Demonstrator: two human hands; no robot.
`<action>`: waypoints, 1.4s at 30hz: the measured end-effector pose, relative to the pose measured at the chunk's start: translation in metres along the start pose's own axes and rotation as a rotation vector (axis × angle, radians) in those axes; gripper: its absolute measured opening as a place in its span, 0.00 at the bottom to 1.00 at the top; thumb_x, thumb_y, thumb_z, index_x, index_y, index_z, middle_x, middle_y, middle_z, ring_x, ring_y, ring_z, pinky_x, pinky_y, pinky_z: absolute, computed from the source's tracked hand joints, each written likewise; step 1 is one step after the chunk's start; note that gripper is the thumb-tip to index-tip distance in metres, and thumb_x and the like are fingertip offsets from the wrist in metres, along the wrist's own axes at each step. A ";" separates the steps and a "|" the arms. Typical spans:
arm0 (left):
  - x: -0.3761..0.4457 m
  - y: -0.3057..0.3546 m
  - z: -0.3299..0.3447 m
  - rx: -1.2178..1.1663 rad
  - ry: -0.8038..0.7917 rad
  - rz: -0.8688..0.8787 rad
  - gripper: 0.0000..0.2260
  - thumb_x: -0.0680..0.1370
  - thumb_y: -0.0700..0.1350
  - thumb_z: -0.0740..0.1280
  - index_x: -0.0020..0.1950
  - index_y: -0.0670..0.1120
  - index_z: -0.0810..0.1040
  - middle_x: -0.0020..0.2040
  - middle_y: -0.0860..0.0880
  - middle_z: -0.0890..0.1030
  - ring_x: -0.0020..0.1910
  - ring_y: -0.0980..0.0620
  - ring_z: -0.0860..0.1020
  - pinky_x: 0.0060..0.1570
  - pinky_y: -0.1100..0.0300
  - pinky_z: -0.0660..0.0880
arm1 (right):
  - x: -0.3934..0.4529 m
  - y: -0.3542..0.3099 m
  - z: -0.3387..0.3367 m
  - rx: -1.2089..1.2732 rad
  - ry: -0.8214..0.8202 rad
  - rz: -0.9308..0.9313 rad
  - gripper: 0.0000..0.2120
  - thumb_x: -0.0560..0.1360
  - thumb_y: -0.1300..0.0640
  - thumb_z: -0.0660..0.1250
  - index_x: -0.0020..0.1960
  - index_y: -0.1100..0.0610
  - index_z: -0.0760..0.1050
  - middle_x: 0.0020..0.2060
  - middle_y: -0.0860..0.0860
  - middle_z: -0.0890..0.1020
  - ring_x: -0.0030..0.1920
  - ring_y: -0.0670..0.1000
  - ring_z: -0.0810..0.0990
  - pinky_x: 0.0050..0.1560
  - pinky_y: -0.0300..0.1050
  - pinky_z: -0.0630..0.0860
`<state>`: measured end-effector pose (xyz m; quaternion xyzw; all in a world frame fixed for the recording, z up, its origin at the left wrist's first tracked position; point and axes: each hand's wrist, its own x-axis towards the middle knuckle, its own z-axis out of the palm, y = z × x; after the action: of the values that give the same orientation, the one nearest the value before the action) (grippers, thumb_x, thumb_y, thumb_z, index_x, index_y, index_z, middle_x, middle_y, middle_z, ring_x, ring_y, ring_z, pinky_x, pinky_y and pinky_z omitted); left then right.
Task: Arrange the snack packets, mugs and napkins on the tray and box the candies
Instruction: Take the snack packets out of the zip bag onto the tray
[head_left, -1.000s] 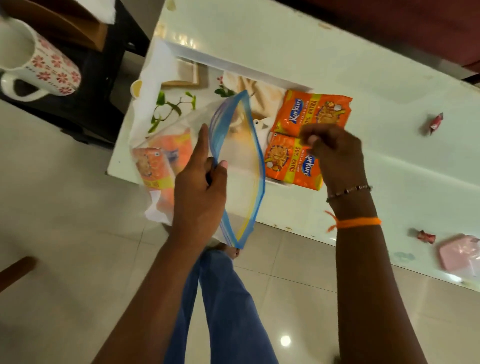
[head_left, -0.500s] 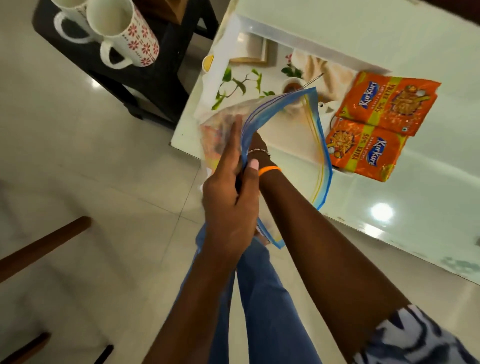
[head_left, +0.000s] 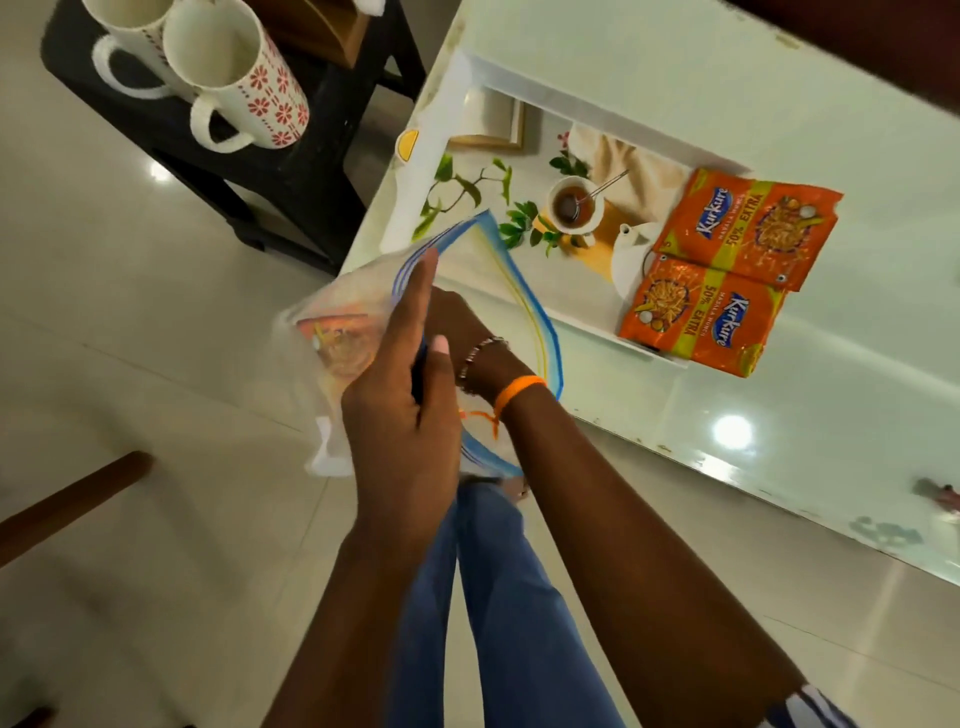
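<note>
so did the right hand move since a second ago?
Yes. The right hand, earlier over the snack packets on the tray, has gone left into the zip bag held by the left hand.

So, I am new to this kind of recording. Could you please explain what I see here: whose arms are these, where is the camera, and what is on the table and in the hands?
There is no machine here. The camera sits on a person's head and looks down, so the two arms are that person's own. The left hand grips the open mouth of a clear zip bag with a blue edge. The right hand reaches inside it, so its fingers are hidden. An orange snack packet shows through the bag. On the white table lies a printed tray, and two orange snack packets rest at its right end. Two flowered mugs stand on a dark side table.
</note>
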<state>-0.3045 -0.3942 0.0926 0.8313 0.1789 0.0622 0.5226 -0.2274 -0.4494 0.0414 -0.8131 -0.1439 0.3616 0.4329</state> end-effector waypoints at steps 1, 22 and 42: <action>0.003 -0.006 0.000 0.042 -0.003 -0.023 0.22 0.79 0.40 0.58 0.71 0.55 0.60 0.60 0.59 0.72 0.51 0.70 0.74 0.50 0.75 0.72 | 0.000 0.006 -0.003 0.026 0.077 0.032 0.14 0.76 0.68 0.58 0.59 0.73 0.72 0.60 0.68 0.76 0.62 0.62 0.73 0.54 0.42 0.63; 0.056 -0.016 0.015 0.299 -0.240 -0.025 0.19 0.79 0.42 0.59 0.69 0.53 0.68 0.29 0.43 0.72 0.30 0.49 0.72 0.31 0.63 0.69 | 0.048 0.120 -0.194 0.687 0.762 0.497 0.14 0.78 0.66 0.55 0.63 0.61 0.69 0.47 0.55 0.75 0.52 0.53 0.72 0.51 0.49 0.73; 0.009 -0.030 -0.015 0.249 -0.173 -0.067 0.24 0.79 0.43 0.56 0.75 0.48 0.54 0.29 0.60 0.64 0.30 0.69 0.71 0.29 0.77 0.66 | 0.024 0.013 0.005 -0.311 -0.402 0.236 0.16 0.78 0.60 0.57 0.64 0.61 0.69 0.64 0.56 0.73 0.64 0.54 0.71 0.64 0.42 0.63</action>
<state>-0.3076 -0.3666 0.0717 0.8854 0.1671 -0.0498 0.4308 -0.2152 -0.4409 0.0178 -0.7929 -0.1848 0.5370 0.2207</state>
